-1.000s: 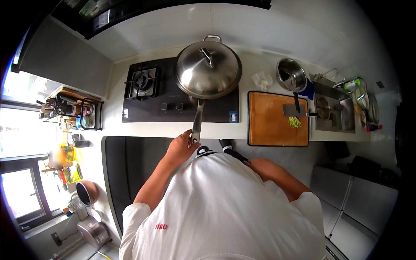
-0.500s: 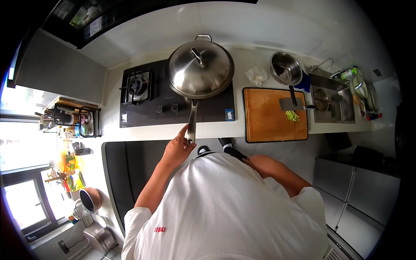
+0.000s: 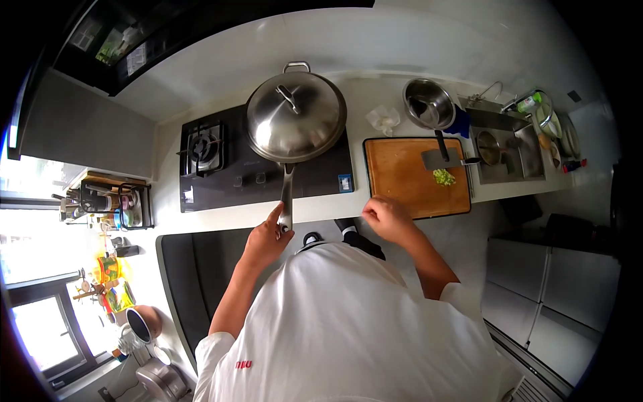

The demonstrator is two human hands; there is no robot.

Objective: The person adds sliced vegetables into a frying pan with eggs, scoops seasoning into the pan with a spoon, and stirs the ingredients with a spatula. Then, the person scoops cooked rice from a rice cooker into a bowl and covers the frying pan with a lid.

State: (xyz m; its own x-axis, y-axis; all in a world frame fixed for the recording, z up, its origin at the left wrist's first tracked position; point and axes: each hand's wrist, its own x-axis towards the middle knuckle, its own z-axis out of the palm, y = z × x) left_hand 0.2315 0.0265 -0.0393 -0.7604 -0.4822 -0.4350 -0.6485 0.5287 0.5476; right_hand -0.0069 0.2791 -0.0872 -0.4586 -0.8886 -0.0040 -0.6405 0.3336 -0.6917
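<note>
A steel wok (image 3: pixel 288 173) stands on the black stovetop, covered by a domed steel lid (image 3: pixel 301 127) with a loop handle on top. Its long handle points toward me, and my left hand (image 3: pixel 264 240) grips the end of it, thumb and fingers on either side. My right hand (image 3: pixel 390 219) is a loose fist with no object showing, by the front edge of a wooden cutting board (image 3: pixel 398 177). On that board lie a cleaver (image 3: pixel 441 159) and a small pile of chopped green pieces (image 3: pixel 443 177).
A second gas burner (image 3: pixel 203 149) is left of the wok. Behind the board stand a steel bowl (image 3: pixel 429 104) with a dark-handled utensil and crumpled white paper (image 3: pixel 383 120). The sink (image 3: pixel 512 173) at the right holds a pan. A bottle rack (image 3: pixel 117 201) stands at the left.
My right hand has risen from my waist and moved forward to the board's front edge. My left hand stays on the wok handle. The whole view has shifted slightly.
</note>
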